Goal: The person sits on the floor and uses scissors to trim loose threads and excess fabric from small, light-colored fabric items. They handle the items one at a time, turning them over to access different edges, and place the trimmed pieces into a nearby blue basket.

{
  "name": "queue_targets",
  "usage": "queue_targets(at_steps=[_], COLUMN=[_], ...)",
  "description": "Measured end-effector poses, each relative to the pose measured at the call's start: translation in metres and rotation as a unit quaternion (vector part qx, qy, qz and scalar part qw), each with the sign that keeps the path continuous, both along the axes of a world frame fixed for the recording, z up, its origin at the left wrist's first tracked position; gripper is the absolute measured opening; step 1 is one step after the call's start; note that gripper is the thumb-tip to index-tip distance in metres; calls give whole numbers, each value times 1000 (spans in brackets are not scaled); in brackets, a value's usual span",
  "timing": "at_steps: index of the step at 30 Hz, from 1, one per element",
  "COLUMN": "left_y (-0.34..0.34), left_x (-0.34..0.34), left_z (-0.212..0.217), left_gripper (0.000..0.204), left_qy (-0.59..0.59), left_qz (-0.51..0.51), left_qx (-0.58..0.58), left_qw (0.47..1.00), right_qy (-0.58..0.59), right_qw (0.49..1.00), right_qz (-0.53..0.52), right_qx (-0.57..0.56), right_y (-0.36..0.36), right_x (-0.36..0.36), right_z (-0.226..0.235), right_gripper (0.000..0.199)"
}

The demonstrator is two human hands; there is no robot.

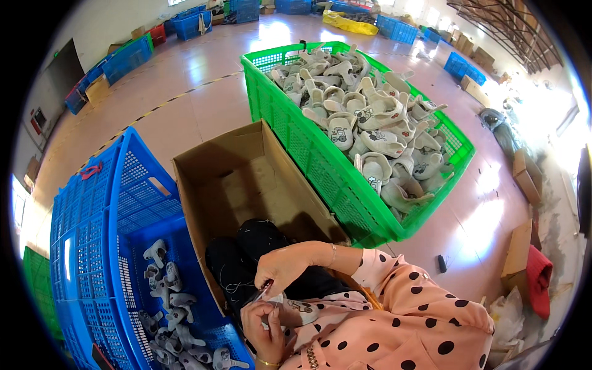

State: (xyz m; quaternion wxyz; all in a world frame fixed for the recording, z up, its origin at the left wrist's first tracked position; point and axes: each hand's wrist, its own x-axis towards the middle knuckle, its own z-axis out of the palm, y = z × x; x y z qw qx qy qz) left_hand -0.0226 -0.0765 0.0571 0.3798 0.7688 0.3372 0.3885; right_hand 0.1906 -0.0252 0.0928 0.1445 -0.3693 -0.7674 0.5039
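Over my lap, my left hand (261,328) is closed on a light grey shoe upper (301,311) with a dark printed picture on its side. Just above it, my right hand (285,266) is closed around a small dark tool (264,287) with a reddish part; its tip is close to the left fingers, and its exact kind is hard to make out. A loose pale thread (233,286) lies across my dark trousers. To my left, a blue crate (126,259) holds several similar uppers (176,314) on its floor.
In front of my legs lies an open cardboard box (240,179). Beyond it stands a green crate (320,176) heaped with grey shoe uppers (376,117). More blue crates (128,58) and a yellow sack (349,23) are farther back. A red cloth (539,280) hangs at the right.
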Motion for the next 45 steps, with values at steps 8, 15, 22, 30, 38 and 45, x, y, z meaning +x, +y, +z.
queue_targets(at_steps=[8,15,22,30,38,45], left_y=[25,42,50,51,53,52], left_x=[28,32,33,31,30,29], left_z=[-69,-78,-80,-77,-76,-77], left_gripper=[8,6,8,7,6,6], left_qy=[-13,-110,-150,-162,-167,-176], left_qz=[-19,-58,-64,-62,-70,-72], left_qx=[-203,-413,-451,-459,-455,-453], left_qw=[979,902,877,871,872,871], right_qy=[-83,-271,-393,-427,-404,-394], right_qw=[928,860,829,808,807,801], right_qz=[-330,-352,-281,-223,-252,-255], right_qx=[151,252,281,340,351,371], right_y=[-35,-85,-76,-60,-57,-54], right_x=[4,20,24,28,24,26], right_z=[-112,-92,-75,-74,-69,-67], right_gripper=[27,40,43,39,36,35])
